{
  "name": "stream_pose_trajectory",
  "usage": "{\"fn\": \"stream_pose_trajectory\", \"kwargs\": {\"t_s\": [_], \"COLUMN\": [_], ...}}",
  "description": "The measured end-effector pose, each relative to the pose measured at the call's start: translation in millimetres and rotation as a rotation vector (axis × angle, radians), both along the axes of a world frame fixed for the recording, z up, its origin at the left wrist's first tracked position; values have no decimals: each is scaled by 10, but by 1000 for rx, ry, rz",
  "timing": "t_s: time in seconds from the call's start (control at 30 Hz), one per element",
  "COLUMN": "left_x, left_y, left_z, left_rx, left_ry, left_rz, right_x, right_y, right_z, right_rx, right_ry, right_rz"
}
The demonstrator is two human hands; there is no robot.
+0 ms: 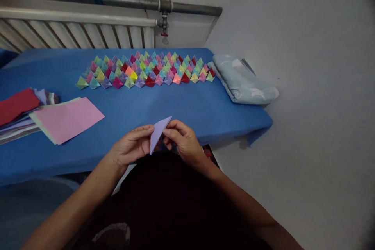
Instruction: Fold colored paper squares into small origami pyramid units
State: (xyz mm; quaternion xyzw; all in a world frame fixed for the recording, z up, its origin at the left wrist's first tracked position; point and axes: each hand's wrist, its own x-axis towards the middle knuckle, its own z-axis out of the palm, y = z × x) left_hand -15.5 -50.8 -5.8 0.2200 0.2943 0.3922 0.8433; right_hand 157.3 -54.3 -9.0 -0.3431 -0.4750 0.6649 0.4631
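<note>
Covering the worktop [123, 146]: a blue cloth [181, 105], by which the pieces and sheets are borne.
Radiator [73, 33]: mounted along the wall, beyond the worktop's far edge.
Pieces [150, 81]: small, many-coloured and pointed, set out in close rows.
Blanket [243, 80]: folded, laid just beside the right end of the rows.
Sheets [70, 119]: flat, pink uppermost, laid at the left near a mixed stack [19, 105].
Left hand [131, 145]: the paper's left corner is grasped, thumb on the near face.
Right hand [184, 140]: the right side is pinched by the fingers near the upper tip; the contact is partly hidden.
Paper [158, 133]: purple, folded to a triangle, held up over the worktop's near edge, before the body.
Long axis: slanted, one sharp tip pointed away and rightward, the other toward the body; the blunt corner is turned left.
Fold: judged to be under shaping; for any further crease, aligned edges and a firm press would be called for.
</note>
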Motion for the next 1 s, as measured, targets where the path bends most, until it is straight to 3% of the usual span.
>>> {"fn": "stream_pose_trajectory", "kwargs": {"t_s": [0.47,0.73,1.0], "left_x": [2,-23,-5], "left_y": [-17,-14,-61], "left_z": [-40,-61,9], "left_rx": [-2,20,43], "left_ry": [23,156,253], "left_rz": [5,18,58], "right_x": [3,45,70], "right_y": [26,21,15], "right_z": [-2,24,33], "right_rx": [-39,-101,-86], "right_ry": [40,-8,-75], "right_rz": [29,48,42]}}
